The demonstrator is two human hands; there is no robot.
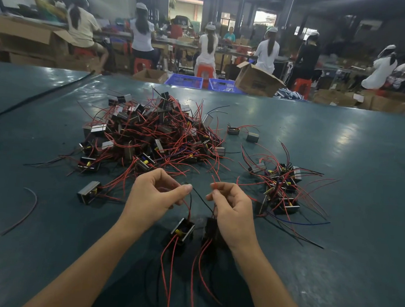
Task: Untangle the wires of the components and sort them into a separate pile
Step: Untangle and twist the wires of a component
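Most of the job is left, I judge. The tangled heap (150,135) of components on the tabletop (341,144) is far larger than the sorted pile (283,187), which lies right of the heap and apart from it.

Nearer the person than the heap, the left hand (155,195) pinches a black wire (201,200) and the right hand (231,210) pinches a red wire (214,185), fingers curled. Below them are the near component (183,231) and a darker component (211,228); I cannot tell whether they hang or rest. Their leads look not yet parted.

A stray component (89,192) sits left of the heap's near edge. No label or writing is legible.
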